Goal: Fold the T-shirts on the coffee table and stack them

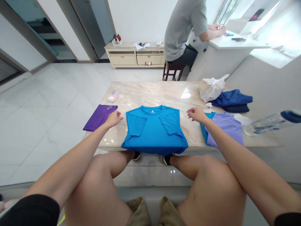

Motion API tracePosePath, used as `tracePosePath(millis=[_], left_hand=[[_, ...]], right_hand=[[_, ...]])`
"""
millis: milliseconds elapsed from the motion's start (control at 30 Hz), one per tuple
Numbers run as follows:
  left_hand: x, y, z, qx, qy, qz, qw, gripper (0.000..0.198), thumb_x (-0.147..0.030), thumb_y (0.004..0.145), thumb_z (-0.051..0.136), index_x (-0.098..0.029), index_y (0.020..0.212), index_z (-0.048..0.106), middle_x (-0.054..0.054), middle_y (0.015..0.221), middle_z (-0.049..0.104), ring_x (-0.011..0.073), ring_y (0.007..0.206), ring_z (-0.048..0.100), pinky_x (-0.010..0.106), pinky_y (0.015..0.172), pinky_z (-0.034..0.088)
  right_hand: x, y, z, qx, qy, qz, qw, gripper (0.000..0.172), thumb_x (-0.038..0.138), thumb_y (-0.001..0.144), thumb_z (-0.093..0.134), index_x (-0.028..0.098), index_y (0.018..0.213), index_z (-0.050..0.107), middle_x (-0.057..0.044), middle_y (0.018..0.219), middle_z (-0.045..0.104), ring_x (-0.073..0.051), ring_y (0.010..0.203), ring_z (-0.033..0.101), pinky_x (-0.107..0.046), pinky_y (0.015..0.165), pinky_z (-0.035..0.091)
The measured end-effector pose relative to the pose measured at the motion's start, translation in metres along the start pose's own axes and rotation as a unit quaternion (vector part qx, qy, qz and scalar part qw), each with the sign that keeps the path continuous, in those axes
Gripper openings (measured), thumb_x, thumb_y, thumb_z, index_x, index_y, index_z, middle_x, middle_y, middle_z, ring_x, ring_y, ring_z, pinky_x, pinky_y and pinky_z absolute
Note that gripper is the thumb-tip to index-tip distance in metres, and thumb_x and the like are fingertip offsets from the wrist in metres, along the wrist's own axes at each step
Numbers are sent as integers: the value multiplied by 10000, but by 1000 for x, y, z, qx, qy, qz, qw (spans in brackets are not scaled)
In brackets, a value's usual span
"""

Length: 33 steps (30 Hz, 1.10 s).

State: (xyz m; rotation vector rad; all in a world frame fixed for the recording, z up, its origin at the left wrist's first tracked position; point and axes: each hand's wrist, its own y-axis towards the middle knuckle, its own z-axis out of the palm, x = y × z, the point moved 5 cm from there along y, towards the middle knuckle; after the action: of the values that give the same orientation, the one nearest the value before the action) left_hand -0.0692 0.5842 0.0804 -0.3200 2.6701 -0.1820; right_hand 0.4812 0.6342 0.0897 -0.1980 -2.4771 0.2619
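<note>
A bright blue T-shirt (155, 128) lies spread on the marble-topped table, collar away from me. Its sleeves are turned inward over the front, and the lower part hangs over the near table edge. My left hand (114, 118) is just left of the shirt, next to a folded purple garment (100, 117), fingers loosely bent and apart with nothing in them. On the other side, my right hand (196, 115) is held a little right of the shirt's shoulder, also without anything in its relaxed fingers. Neither hand touches the blue shirt.
At the right of the table (150, 91) are a lavender garment (225, 128), dark blue clothes (231, 99), a white plastic bag (213, 88) and a large clear bottle (265, 124). A person (183, 31) sits on a stool beyond, near a low cabinet (123, 59).
</note>
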Motion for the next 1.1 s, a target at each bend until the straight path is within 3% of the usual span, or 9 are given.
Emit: tracePosePath(millis=[100, 167, 333, 467, 567, 667, 767, 967, 1100], left_hand=[[11, 34, 2, -8, -78, -28, 997, 452, -420, 797, 861, -191, 1150, 697, 146, 1198, 823, 306, 1141, 791, 349, 973, 600], [5, 59, 9, 7, -105, -14, 994, 559, -481, 725, 914, -188, 1153, 704, 137, 1160, 829, 316, 1151, 786, 353, 983, 598], [-34, 106, 36, 128, -78, 65, 987, 716, -627, 584, 978, -203, 1113, 749, 116, 1113, 833, 326, 1058, 785, 334, 860, 586], [-57, 119, 57, 213, 0, 114, 970, 654, -579, 462, 1009, -237, 957, 753, 54, 937, 799, 301, 911, 759, 313, 734, 515], [-63, 114, 63, 249, 33, 138, 958, 453, -508, 483, 971, -258, 697, 660, 5, 719, 681, 258, 777, 689, 311, 672, 436], [-66, 96, 60, 272, 27, 148, 951, 479, -496, 482, 942, -264, 545, 528, -16, 611, 577, 242, 729, 632, 312, 659, 400], [-70, 71, 49, 231, 18, 153, 961, 414, -421, 465, 909, -268, 533, 530, -16, 608, 588, 259, 754, 637, 311, 676, 416], [-78, 19, 33, 146, 2, 179, 973, 280, -390, 565, 845, -281, 653, 603, 26, 804, 749, 319, 914, 717, 334, 785, 518], [-80, 17, 23, 101, 12, 183, 978, 206, -333, 624, 789, -280, 647, 591, 54, 814, 756, 342, 939, 737, 357, 836, 543]], right_hand=[[5, 29, 1, 20, -93, -50, 994, 104, 149, 952, 715, 142, 1037, 775, -148, 1116, 847, -247, 1003, 801, -301, 854, 618], [14, 50, 9, 49, -129, -71, 988, 144, 204, 955, 761, 148, 1086, 788, -145, 1168, 843, -251, 1057, 788, -321, 946, 604], [39, 101, 39, 139, -125, -98, 977, 570, 409, 861, 936, 159, 1329, 727, -154, 1305, 804, -268, 1127, 777, -326, 950, 607], [52, 124, 56, 208, -187, -118, 953, 652, 474, 682, 1052, 200, 1212, 787, -114, 1214, 816, -310, 1090, 776, -356, 934, 609], [61, 118, 64, 251, -213, -127, 936, 530, 467, 609, 1080, 218, 1000, 825, -69, 1083, 829, -304, 1016, 778, -344, 899, 597], [70, 94, 69, 291, -234, -118, 920, 355, 372, 620, 1063, 218, 800, 797, -18, 869, 803, -275, 911, 771, -319, 841, 574], [78, 63, 69, 248, -272, -128, 921, 265, 255, 690, 1005, 210, 701, 744, -20, 797, 781, -268, 878, 767, -300, 798, 552], [71, 5, 60, 140, -265, -165, 940, 176, 319, 902, 885, 196, 1008, 815, -106, 1123, 846, -284, 1053, 782, -278, 848, 543], [68, -5, 46, 86, -268, -165, 945, 289, 348, 998, 783, 180, 1233, 788, -163, 1290, 812, -327, 1212, 746, -303, 930, 538]])
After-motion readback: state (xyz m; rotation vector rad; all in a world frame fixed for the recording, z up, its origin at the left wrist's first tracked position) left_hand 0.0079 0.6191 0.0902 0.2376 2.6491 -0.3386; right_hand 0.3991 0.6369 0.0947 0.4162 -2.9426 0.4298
